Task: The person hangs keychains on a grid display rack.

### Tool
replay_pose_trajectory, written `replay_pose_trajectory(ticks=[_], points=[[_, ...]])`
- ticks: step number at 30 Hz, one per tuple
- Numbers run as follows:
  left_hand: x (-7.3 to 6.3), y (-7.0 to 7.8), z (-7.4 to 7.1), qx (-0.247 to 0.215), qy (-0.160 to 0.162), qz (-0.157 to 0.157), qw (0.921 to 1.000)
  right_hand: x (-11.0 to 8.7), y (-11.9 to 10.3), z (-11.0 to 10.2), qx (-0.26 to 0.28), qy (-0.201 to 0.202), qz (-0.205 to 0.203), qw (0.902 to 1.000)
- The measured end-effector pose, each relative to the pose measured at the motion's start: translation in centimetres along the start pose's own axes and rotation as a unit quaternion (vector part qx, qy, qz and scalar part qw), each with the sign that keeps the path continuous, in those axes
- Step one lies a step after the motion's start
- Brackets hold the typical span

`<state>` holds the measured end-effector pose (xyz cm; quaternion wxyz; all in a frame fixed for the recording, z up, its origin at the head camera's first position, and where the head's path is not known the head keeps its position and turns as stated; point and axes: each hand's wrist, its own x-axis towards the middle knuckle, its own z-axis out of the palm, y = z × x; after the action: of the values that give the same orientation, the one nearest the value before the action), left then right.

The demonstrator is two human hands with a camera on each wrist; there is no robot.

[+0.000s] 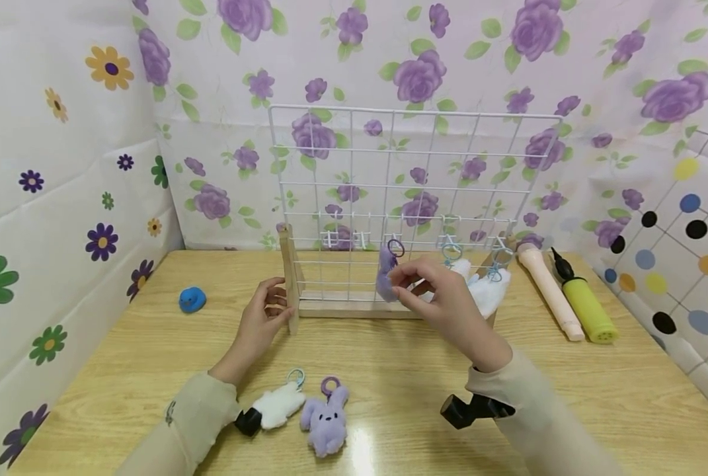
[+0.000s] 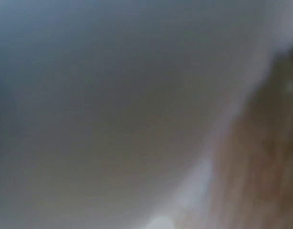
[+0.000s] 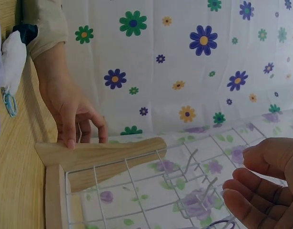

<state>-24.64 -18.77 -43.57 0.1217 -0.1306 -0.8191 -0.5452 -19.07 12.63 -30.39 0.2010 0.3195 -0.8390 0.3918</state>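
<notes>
Head: we've got the left hand (image 1: 261, 318) touching the wooden upright (image 1: 288, 264), can't tell if gripping; right hand (image 1: 443, 301) at the purple plush (image 1: 385, 268), which hangs on the wire rack (image 1: 413, 112). Left wrist: blurred, unreadable. Right wrist: we see right thumb and fingers parted, nothing pinched.

Two beige-sleeved forearms (image 1: 201, 413) reach over the light wood-grain worktop (image 1: 413, 383). The bare left hand (image 1: 261, 314), nearer its left edge, grips with bent fingers — the bare right hand (image 1: 445, 301) is raised, thumb and curved fingers apart.
</notes>
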Motion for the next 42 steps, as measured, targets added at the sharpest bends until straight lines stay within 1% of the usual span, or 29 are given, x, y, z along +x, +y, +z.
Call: replay_pose_trajectory(ticks=[7,10,14,17,20,22,24,29,33,37,42], points=[[0.4,0.0,0.0,-0.002,0.0,0.005,1.0,-1.0,0.2,1.6,0.019,-0.021,-0.003,0.9996],[0.5,0.0,0.1,-0.001,0.001,0.004,1.0,-1.3,0.2,2.4,0.036,-0.041,0.003,0.9985],[-0.1,2.3,-0.3,0.002,-0.002,-0.007,1.0,-1.7,0.3,3.5,0.059,-0.072,0.023,0.9954],[-0.4,3.4,-0.4,0.003,-0.004,-0.018,0.9998,-2.0,0.4,4.4,0.06,-0.089,0.027,0.9938],[0.0,2.2,-0.2,0.0,0.0,-0.022,0.9998,-2.3,0.6,5.4,0.06,-0.104,0.025,0.9925],[0.2,1.2,-0.1,-0.002,0.001,-0.018,0.9998,-2.5,0.7,6.1,0.06,-0.113,0.025,0.9915],[0.4,0.7,0.0,-0.003,-0.001,-0.013,0.9999,-2.7,0.9,6.8,0.061,-0.123,0.028,0.9901],[0.3,0.5,-0.1,-0.006,-0.005,-0.004,1.0,-3.2,1.5,8.1,0.061,-0.147,0.032,0.9868],[0.3,0.3,-0.2,-0.006,-0.003,-0.008,0.9999,-3.5,1.8,9.1,0.057,-0.167,0.036,0.9836],[0.3,0.1,-0.1,-0.005,-0.001,-0.015,0.9999,-3.6,2.0,10.1,0.052,-0.196,0.041,0.9784],[0.3,-0.1,-0.1,-0.007,-0.001,-0.017,0.9998,-3.8,2.0,11.2,0.048,-0.236,0.053,0.9692]])
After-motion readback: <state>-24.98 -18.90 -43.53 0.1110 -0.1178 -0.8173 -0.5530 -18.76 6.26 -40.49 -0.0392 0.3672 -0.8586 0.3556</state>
